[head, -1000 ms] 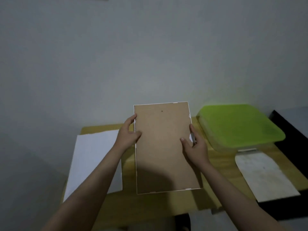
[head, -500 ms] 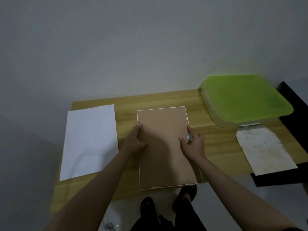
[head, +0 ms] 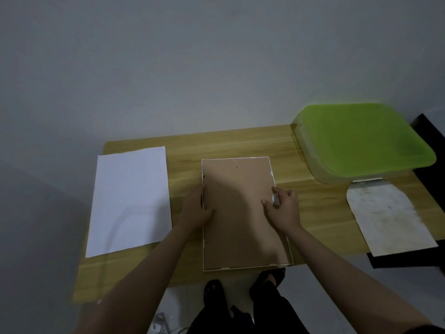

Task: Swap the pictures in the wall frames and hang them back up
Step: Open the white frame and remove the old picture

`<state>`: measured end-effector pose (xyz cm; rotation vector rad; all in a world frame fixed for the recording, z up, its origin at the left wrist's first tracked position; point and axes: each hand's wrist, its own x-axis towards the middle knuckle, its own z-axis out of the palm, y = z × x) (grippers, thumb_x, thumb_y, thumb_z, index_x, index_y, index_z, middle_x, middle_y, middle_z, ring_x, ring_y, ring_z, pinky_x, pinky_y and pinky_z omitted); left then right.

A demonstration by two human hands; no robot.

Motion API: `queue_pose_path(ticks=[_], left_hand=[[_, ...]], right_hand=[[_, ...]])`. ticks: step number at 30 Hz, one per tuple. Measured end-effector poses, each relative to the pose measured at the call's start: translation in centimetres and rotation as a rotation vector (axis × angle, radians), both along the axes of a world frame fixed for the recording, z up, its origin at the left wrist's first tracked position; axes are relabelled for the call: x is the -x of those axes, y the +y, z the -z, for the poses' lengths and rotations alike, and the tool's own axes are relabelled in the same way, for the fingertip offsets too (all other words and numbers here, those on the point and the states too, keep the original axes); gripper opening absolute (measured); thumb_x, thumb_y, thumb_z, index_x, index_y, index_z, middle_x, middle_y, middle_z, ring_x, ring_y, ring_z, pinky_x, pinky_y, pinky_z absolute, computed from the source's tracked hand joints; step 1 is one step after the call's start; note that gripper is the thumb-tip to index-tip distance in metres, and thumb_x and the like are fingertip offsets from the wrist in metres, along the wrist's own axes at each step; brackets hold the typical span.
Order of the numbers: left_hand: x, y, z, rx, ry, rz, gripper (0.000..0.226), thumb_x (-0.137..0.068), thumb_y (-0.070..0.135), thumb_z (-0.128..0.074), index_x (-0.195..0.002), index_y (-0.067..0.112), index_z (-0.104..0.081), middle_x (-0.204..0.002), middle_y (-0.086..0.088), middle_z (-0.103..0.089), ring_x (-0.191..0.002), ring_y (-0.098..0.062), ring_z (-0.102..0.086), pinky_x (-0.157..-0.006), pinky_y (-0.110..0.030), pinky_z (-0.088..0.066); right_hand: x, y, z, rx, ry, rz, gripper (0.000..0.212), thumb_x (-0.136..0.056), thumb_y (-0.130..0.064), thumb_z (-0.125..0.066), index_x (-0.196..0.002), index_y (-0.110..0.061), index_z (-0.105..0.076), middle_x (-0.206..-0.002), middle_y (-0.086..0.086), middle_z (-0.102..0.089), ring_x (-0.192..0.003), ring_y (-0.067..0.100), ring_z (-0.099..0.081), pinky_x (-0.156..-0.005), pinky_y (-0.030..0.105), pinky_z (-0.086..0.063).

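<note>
While the white-rimmed picture frame with brown board backing (head: 243,213) lies face-down on the wooden table (head: 313,213) between my hands, my left hand (head: 196,212) rests flat on its edge and my right hand (head: 283,209) pinches a side tab; it looks stiff, light, breakable.

My left hand (head: 195,210) lies flat, fingers straight and relaxed. My right hand (head: 284,209) curls its fingers, thumb stretched left.

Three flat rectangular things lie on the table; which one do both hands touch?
The picture frame, lying face down with its brown backing up, in the middle. The white sheet and the stained sheet lie apart, untouched.
</note>
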<state>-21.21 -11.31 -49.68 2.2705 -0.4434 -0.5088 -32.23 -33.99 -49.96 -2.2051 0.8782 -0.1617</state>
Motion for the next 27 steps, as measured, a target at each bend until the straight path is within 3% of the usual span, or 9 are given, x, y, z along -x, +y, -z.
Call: queue_pose_path(ticks=[5,9,13,20,24,27], left_hand=[[2.6,1.0,0.5,0.046,-0.029,-0.063,0.073,-0.076,0.027,-0.071,-0.139,0.013,-0.038,-0.132,-0.006,-0.051,-0.114,-0.023,-0.054,-0.093,-0.038,-0.051],[3.8,1.6,0.8,0.052,-0.02,-0.048,0.079,-0.068,0.039,-0.07,-0.136,0.011,-0.041,-0.129,-0.007,-0.052,-0.113,-0.023,-0.054,-0.091,-0.037,-0.052],[4.1,1.9,0.9,-0.026,0.003,-0.017,0.093,-0.063,0.051,-0.071,-0.141,0.012,-0.036,-0.143,-0.008,-0.041,-0.125,-0.025,-0.046,-0.099,-0.043,-0.047],[4.1,1.4,0.4,-0.075,-0.016,-0.005,0.093,-0.069,0.044,-0.077,-0.143,0.01,-0.032,-0.148,-0.01,-0.036,-0.133,-0.026,-0.038,-0.108,-0.042,-0.038],[4.3,1.3,0.1,-0.073,-0.015,-0.013,0.09,-0.072,0.039,-0.076,-0.143,0.01,-0.031,-0.146,-0.011,-0.038,-0.131,-0.026,-0.041,-0.107,-0.042,-0.039],[4.2,1.4,-0.4,-0.055,-0.011,-0.006,0.096,-0.067,0.049,-0.07,-0.145,0.012,-0.028,-0.148,-0.009,-0.037,-0.133,-0.026,-0.04,-0.106,-0.043,-0.041]], right_hand=[[1.4,0.3,0.3,0.12,0.004,-0.084,0.046,-0.076,-0.03,-0.074,-0.117,-0.012,-0.064,-0.104,0.008,-0.052,-0.102,0.028,-0.049,-0.084,0.032,-0.042],[1.9,0.5,0.4,0.112,0.009,-0.049,0.046,-0.074,-0.03,-0.076,-0.11,-0.004,-0.064,-0.104,0.007,-0.046,-0.101,0.026,-0.051,-0.086,0.03,-0.044],[2.0,0.9,0.4,0.097,0.075,-0.067,0.056,-0.073,-0.034,-0.076,-0.117,-0.003,-0.059,-0.113,0.012,-0.044,-0.111,0.029,-0.046,-0.095,0.033,-0.042],[0.9,0.4,-0.6,-0.078,0.16,0.025,0.059,-0.067,-0.033,-0.081,-0.114,-0.008,-0.055,-0.12,0.012,-0.041,-0.113,0.03,-0.05,-0.1,0.034,-0.042],[1.2,0.1,-0.8,-0.097,0.148,0.014,0.055,-0.067,-0.026,-0.081,-0.112,-0.011,-0.055,-0.12,0.013,-0.044,-0.109,0.029,-0.052,-0.096,0.034,-0.044],[1.4,-0.3,-0.8,-0.143,0.121,0.019,0.051,-0.068,-0.02,-0.08,-0.112,-0.012,-0.056,-0.113,0.012,-0.053,-0.101,0.026,-0.056,-0.088,0.031,-0.047]])
